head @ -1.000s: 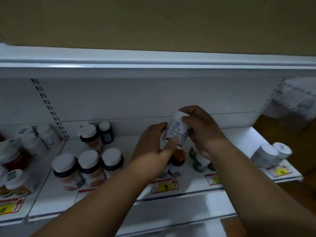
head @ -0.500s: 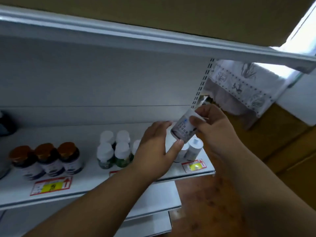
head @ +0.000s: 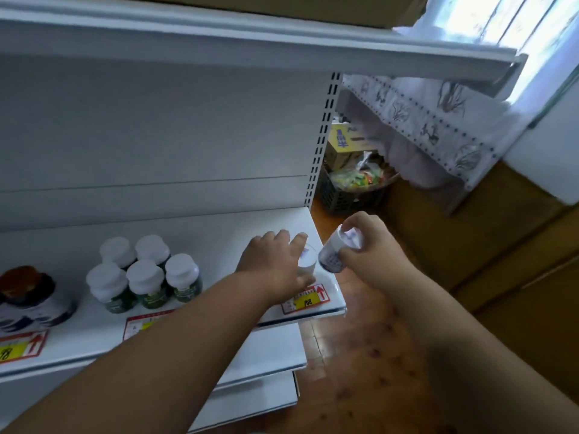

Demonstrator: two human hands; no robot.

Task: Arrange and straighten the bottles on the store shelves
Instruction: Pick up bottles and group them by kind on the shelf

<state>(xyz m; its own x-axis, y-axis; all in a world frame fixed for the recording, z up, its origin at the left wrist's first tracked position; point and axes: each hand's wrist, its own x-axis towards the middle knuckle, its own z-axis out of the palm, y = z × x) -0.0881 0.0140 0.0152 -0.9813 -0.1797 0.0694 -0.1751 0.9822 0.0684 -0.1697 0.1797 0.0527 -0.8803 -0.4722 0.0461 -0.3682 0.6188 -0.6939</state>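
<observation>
Right hand (head: 372,255) grips small white bottle (head: 340,250), tilted, in air just off right end of shelf (head: 219,227). Left hand (head: 275,264) curled round second white bottle (head: 305,261) standing at shelf's right end, behind price tag (head: 308,299). Five green white-capped bottles (head: 144,274) clustered mid-shelf; dark jar (head: 28,296) toward shelf's left end.

I'm looking at a shop: white shelves (head: 194,227), rows of bottles (head: 147,277), and price tags (head: 305,299) on the edge.
</observation>
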